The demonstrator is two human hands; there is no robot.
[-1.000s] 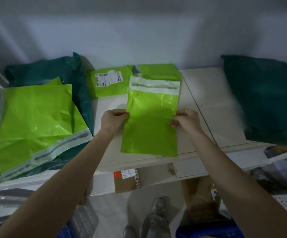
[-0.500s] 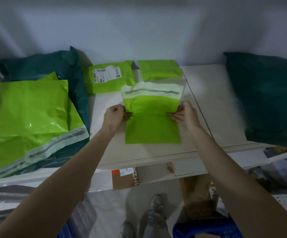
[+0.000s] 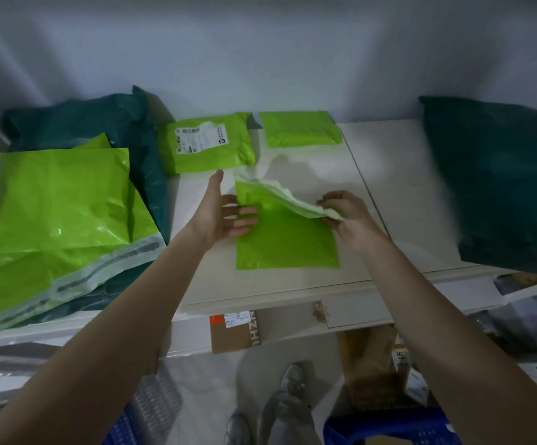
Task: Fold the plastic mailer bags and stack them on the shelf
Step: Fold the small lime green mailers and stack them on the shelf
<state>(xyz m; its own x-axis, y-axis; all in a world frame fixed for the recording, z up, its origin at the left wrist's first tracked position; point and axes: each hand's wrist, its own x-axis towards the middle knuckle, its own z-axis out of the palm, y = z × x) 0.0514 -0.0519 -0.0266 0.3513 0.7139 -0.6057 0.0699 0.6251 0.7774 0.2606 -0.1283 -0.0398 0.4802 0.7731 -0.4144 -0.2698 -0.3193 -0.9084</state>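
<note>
Your right hand (image 3: 341, 216) pinches the pale flap of the lime-green plastic mailer bag (image 3: 286, 242), folding it toward the shelf's front edge (image 3: 260, 303), while your flat, open left hand (image 3: 225, 213) pins its left side.

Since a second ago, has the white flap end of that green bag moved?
Yes. The white flap has come toward the shelf's front edge, away from the folded bag.

The mailer (image 3: 288, 242) lies on the shelf (image 3: 398, 187), before two folded mailers (image 3: 299, 128).
</note>
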